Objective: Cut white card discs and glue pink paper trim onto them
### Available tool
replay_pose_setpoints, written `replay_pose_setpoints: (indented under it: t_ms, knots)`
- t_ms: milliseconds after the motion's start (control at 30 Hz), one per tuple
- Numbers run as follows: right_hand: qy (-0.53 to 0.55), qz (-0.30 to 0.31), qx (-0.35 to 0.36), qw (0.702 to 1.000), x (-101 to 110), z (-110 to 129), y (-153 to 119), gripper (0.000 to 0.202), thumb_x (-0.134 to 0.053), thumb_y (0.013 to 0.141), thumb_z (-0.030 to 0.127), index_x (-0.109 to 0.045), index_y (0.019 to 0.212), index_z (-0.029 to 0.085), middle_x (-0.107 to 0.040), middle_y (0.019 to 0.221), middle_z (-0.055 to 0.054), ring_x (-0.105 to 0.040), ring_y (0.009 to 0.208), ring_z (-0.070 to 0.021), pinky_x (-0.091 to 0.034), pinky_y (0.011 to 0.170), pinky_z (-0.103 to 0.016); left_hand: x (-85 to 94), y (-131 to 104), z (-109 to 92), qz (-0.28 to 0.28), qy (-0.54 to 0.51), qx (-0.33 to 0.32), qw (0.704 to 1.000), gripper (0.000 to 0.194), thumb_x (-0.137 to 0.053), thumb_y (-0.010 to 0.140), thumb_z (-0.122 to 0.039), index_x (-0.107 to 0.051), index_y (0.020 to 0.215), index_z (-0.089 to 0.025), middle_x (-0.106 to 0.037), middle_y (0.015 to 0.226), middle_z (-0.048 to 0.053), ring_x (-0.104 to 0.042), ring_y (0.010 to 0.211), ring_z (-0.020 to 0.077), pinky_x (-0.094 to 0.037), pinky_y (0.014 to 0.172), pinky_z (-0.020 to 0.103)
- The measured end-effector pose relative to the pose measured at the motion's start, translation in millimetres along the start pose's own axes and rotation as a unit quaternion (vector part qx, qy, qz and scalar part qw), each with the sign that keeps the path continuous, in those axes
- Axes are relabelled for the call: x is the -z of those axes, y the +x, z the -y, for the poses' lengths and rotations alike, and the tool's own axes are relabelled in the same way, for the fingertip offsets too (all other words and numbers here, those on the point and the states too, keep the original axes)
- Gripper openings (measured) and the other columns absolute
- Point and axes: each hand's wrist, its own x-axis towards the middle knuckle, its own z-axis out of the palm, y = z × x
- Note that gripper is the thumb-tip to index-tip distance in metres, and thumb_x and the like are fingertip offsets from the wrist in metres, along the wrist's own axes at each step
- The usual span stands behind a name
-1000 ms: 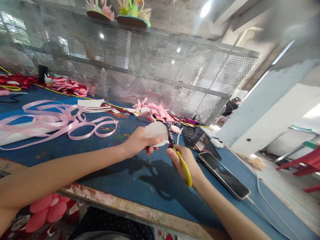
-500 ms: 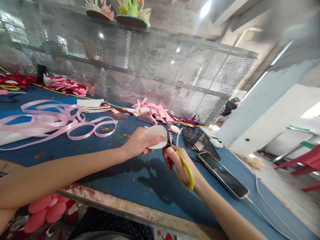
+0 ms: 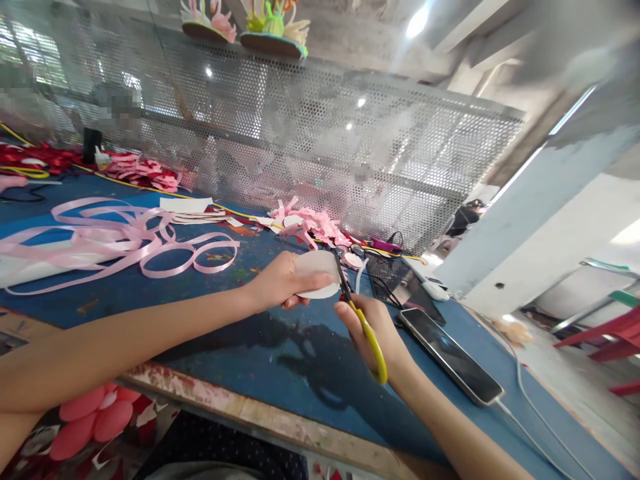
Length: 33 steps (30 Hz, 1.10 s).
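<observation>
Held above the blue table point(image 3: 240, 353), a round white paper disc point(image 3: 320, 265) is pinched in my left hand point(image 3: 280, 283), thumb on top. My right hand point(image 3: 373, 327) grips scissors point(image 3: 369, 333) with yellow handles and dark blades. Those blades point up and away, right at the disc's right edge. A thin white strip point(image 3: 361, 275) lies just past the blades. Whether the blades are touching the paper I cannot tell.
Loops of pink ribbon point(image 3: 170, 259) and a stack of white paper point(image 3: 187, 208) lie left. Pink strips point(image 3: 313, 220) are heaped behind my hands. A phone on a cable point(image 3: 453, 357) and a dark tablet point(image 3: 400, 283) sit right. A perforated metal screen point(image 3: 300, 133) stands behind.
The scissors have turned a little, and the blades now show longer beside the disc. My left hand still holds the disc. The whole view has shifted slightly.
</observation>
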Motion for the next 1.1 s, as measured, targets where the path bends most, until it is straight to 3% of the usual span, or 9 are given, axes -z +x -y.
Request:
replay_pose_setpoints:
  t_ms: [300,900,1100]
  knots:
    - [0.079,0.059,0.009,0.995,-2,4,-2,0.056,-0.027,0.079,0.071,-0.040,0.059,0.020,-0.046,0.052,0.000,-0.041,0.050,-0.0125,-0.033,0.048,-0.025,-3.4,-3,-8,0.027,0.029,0.049,0.998,0.021,-0.060,0.078,-0.030,-0.054,0.066,-0.015,-0.043,0.037,-0.009,-0.033,0.026,0.0023,-0.024,0.027,0.014]
    - [0.064,0.017,-0.026,0.997,-4,3,-3,0.055,-0.036,0.079,0.068,-0.032,0.050,0.022,-0.035,0.039,0.003,-0.031,0.039,-0.0084,-0.021,0.037,-0.023,1.4,-3,-13,0.048,0.038,0.054,0.997,0.028,-0.061,0.077,-0.031,-0.050,0.056,-0.016,-0.043,0.037,-0.007,-0.033,0.026,0.0025,-0.023,0.027,0.014]
    - [0.039,0.041,-0.008,0.998,-1,0,1,0.053,-0.036,0.078,0.068,-0.035,0.053,0.021,-0.038,0.043,0.003,-0.034,0.043,-0.0095,-0.026,0.041,-0.023,2.9,-2,-8,0.065,0.038,0.070,0.995,0.026,-0.062,0.076,-0.034,-0.050,0.060,-0.016,-0.042,0.037,-0.008,-0.032,0.026,0.0026,-0.022,0.028,0.014]
